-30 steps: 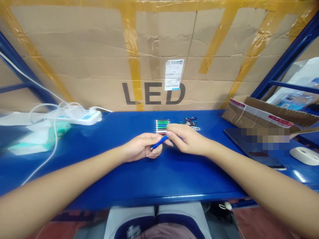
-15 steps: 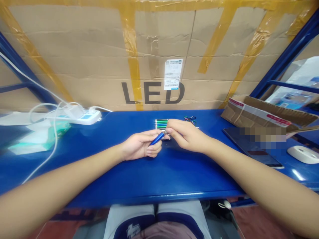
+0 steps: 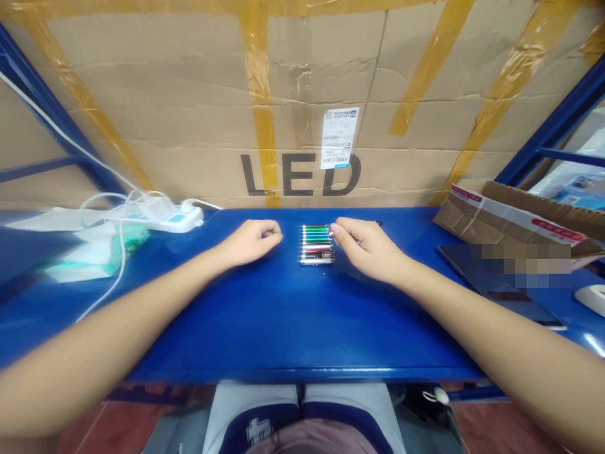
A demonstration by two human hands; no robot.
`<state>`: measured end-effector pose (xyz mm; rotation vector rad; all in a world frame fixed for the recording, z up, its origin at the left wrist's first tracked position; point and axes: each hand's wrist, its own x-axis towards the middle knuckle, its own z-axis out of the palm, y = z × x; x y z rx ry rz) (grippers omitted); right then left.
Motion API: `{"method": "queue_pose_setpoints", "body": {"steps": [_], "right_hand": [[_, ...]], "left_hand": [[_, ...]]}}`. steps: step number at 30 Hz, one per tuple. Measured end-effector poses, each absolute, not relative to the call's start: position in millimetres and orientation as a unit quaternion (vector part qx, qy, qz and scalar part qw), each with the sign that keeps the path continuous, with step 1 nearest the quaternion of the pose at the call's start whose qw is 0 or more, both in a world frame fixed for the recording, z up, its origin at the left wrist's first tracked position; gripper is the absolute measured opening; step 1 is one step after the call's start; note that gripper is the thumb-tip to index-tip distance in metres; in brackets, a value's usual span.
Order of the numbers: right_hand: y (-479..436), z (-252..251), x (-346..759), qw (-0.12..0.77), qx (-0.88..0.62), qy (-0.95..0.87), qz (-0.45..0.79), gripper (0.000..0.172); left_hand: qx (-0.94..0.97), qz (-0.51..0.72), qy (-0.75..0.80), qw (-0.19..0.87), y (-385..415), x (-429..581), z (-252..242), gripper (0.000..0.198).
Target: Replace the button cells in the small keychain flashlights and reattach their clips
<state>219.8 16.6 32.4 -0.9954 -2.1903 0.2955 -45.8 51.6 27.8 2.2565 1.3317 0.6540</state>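
Slim pen-shaped metal tubes [image 3: 316,244] in green, blue, red, black and silver lie side by side in a row on the blue table [image 3: 293,315]. At the row's right end, my right hand [image 3: 366,246] pinches with thumb and index finger at a silver tip of one tube. Which tube it grips is partly hidden by the fingers. My left hand [image 3: 253,241] rests left of the row, apart from it, with fingers curled in and nothing visible in them.
A large cardboard box [image 3: 198,126] marked LED stands behind the table. A power strip [image 3: 184,219] with white cables and a green-white packet [image 3: 94,258] are at left. A dark tablet [image 3: 501,290], an open carton [image 3: 510,214] and a white mouse [image 3: 590,297] are at right.
Both hands held a blue tube between them before. My left hand has let go and moved left; my right hand is now at the row's right end. The view has shifted slightly.
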Motion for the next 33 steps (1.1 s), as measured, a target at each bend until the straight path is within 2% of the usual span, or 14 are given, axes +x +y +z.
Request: {"method": "queue_pose_setpoints", "body": {"steps": [2, 3, 5, 11, 18, 23, 28, 33], "right_hand": [[15.1, 31.7, 218.9, 0.334, -0.379, -0.857, 0.102, 0.038], [14.6, 31.5, 218.5, 0.327, -0.376, -0.862, 0.096, 0.038], [13.8, 31.1, 218.1, 0.312, -0.372, -0.870, 0.084, 0.037], [13.1, 30.9, 218.2, 0.277, -0.387, -0.877, 0.069, 0.037], [12.8, 32.1, 218.4, 0.271, -0.388, -0.879, 0.065, 0.036], [14.1, 32.1, 219.0, 0.255, -0.405, -0.875, 0.067, 0.036], [18.3, 28.8, 218.9, 0.230, -0.406, -0.880, 0.084, 0.037], [18.0, 27.1, 216.3, 0.186, -0.405, -0.892, 0.083, 0.036]], "left_hand": [[0.859, 0.104, 0.501, 0.007, 61.0, -60.9, 33.3, 0.021], [0.861, 0.045, 0.505, -0.052, 64.6, -67.5, 36.5, 0.022], [0.861, -0.040, 0.497, -0.099, 70.0, -77.3, 43.0, 0.026], [0.882, -0.153, 0.429, -0.123, 83.6, -83.0, 54.9, 0.034], [0.881, -0.191, 0.414, -0.123, 90.3, -83.3, 59.3, 0.057], [0.865, -0.154, 0.469, -0.092, 93.5, -90.3, 59.9, 0.060], [0.850, -0.070, 0.519, -0.062, 94.3, -96.8, 67.3, 0.050], [0.875, 0.005, 0.485, -0.014, 71.2, -72.3, 70.2, 0.041]]}}
